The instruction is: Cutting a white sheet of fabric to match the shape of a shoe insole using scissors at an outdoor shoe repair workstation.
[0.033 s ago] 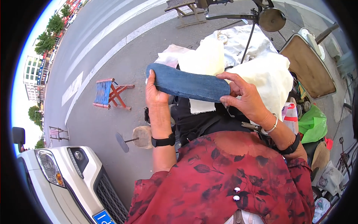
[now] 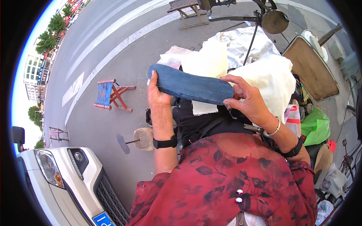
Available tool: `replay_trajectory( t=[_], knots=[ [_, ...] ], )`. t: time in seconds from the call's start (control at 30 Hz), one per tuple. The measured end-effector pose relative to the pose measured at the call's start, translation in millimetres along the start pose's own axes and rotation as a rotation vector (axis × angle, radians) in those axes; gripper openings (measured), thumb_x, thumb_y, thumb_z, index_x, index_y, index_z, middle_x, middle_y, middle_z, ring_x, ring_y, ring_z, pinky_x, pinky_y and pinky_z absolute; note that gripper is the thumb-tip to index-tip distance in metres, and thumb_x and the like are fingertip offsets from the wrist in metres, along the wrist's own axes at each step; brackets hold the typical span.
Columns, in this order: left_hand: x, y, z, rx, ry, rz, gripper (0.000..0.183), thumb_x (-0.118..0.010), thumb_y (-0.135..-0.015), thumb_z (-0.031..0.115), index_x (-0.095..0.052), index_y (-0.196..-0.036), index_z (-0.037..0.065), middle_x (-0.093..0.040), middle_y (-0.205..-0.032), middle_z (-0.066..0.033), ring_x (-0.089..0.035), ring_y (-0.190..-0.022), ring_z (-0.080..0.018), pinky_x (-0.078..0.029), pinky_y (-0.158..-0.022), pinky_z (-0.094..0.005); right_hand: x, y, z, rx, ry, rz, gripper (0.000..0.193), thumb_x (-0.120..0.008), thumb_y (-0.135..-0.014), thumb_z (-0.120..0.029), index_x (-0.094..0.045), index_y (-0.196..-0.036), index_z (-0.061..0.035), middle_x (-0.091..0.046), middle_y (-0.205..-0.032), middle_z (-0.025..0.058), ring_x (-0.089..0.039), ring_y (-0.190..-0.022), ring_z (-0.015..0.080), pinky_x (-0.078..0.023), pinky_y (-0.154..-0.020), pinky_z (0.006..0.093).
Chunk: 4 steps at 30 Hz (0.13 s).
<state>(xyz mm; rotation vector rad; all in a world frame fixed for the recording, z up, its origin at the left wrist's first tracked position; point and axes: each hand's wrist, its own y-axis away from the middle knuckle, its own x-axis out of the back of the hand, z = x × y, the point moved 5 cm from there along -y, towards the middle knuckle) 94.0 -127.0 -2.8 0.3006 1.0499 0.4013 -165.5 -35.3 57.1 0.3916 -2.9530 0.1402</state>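
A long blue denim piece (image 2: 192, 83), shaped like a shoe insole with a rounded left end, is stretched out level between my hands above my lap. My left hand (image 2: 158, 92) grips its left end, the thumb lying on top and the other fingers hidden beneath. At the right end, my right hand (image 2: 249, 98) pinches the denim between thumb and fingers. White cloth (image 2: 211, 56) is spread over my knees behind the piece, and a strip with a frayed edge hangs below it. Close to my right wrist, a metal tool (image 2: 253, 129) resembling pliers or scissors lies at my waist.
A folding stool (image 2: 113, 95) with blue cords stands on the left, and a wooden block with a rod and flat plate (image 2: 143, 138) nearer me. A white car (image 2: 71, 180) is at lower left. Ahead is a machine with a wheel (image 2: 274, 20); bags (image 2: 316, 126) crowd the right.
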Motion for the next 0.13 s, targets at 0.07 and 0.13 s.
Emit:
replay_trajectory(
  t=[0.07, 0.13],
  knots=[
    [-6, 10, 5, -0.056, -0.057, 0.011, 0.023, -0.067, -0.086, 0.014, -0.06, -0.105, 0.002, -0.065, -0.107, -0.0118, -0.063, -0.099, -0.027, -0.05, -0.091, -0.0462, 0, 10, 2, 0.017, 0.017, -0.013, 0.06, -0.067, -0.079, 0.003, -0.043, -0.131, -0.0116, -0.056, -0.068, 0.0012, -0.055, -0.06, 0.0086, -0.044, -0.059, 0.0219],
    [-10, 11, 13, -0.097, -0.084, -0.12, 0.024, -0.066, -0.087, 0.014, -0.059, -0.106, 0.001, -0.065, -0.107, -0.0121, -0.063, -0.099, -0.0271, -0.05, -0.091, -0.0465, 8, 22, 7, -0.034, 0.077, -0.021, 0.07, -0.068, -0.078, 0.002, -0.036, -0.139, -0.0136, -0.062, -0.076, 0.0049, -0.063, -0.067, 0.0122, -0.051, -0.071, 0.0248]
  ],
)
